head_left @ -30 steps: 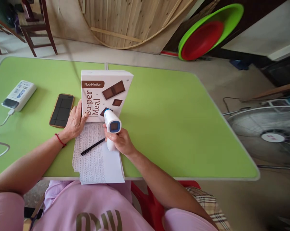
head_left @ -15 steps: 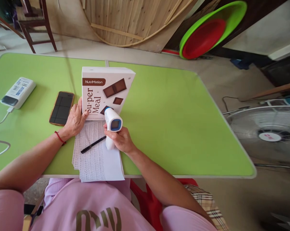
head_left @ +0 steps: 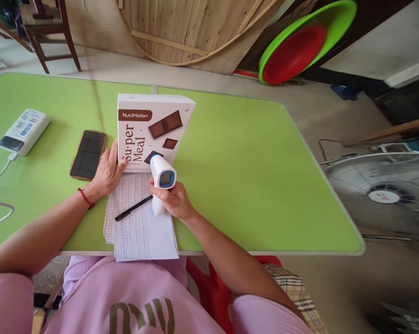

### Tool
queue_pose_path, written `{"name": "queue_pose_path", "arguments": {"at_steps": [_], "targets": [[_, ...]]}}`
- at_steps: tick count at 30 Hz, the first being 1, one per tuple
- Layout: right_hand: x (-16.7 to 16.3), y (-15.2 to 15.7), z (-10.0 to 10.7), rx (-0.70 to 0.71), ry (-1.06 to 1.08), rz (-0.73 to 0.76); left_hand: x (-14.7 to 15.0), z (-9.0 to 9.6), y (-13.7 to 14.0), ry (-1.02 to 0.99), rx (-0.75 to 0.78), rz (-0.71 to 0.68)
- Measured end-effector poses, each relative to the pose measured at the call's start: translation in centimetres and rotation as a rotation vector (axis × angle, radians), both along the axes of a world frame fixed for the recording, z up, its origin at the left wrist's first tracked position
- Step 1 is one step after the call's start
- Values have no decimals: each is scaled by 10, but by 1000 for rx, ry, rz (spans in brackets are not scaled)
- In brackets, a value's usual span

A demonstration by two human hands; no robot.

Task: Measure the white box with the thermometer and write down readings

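Note:
My left hand (head_left: pixel 108 172) grips the lower left edge of a white box (head_left: pixel 157 111) printed "NutriMotion Su-per Meal" with brown chocolate pieces. The box stands upright, its printed face toward me. In my right hand (head_left: pixel 176 200) is a white infrared thermometer (head_left: pixel 163 174) with a blue-rimmed dark screen facing me. Its far end points at the lower part of the box; whether they touch I cannot tell. Below both hands lie sheets of paper (head_left: pixel 132 234) covered with handwriting. A black pen (head_left: pixel 133 208) rests across them, its right end partly behind the thermometer's handle.
A phone in an orange-brown case (head_left: pixel 88 155) lies left of the box. Farther left is a white power bank (head_left: pixel 24 131) with a plugged-in cable. The table (head_left: pixel 258 185) is green. Beyond its right edge stands a fan (head_left: pixel 386 190). Green and red basins (head_left: pixel 294 55) lean behind.
The whole view has shifted slightly. Both hands keep their hold, and the box and thermometer stay in the same position relative to each other.

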State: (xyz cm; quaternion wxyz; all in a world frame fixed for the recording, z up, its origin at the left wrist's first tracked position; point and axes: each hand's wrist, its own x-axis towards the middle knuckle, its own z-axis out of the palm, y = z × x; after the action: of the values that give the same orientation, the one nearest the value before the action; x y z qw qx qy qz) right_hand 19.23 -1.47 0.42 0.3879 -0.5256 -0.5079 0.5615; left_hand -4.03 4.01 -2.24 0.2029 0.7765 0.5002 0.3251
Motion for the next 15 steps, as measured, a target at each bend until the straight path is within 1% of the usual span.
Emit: {"name": "queue_pose_path", "arguments": {"at_steps": [5,9,15], "targets": [[0,1,0,-9,2,-14,2,-1,1,-7,14,21],[0,1,0,15,-24,-16,2,-5,2,-14,44,14],[2,2,-4,49,-18,23,1,-11,4,-12,72,23]]}}
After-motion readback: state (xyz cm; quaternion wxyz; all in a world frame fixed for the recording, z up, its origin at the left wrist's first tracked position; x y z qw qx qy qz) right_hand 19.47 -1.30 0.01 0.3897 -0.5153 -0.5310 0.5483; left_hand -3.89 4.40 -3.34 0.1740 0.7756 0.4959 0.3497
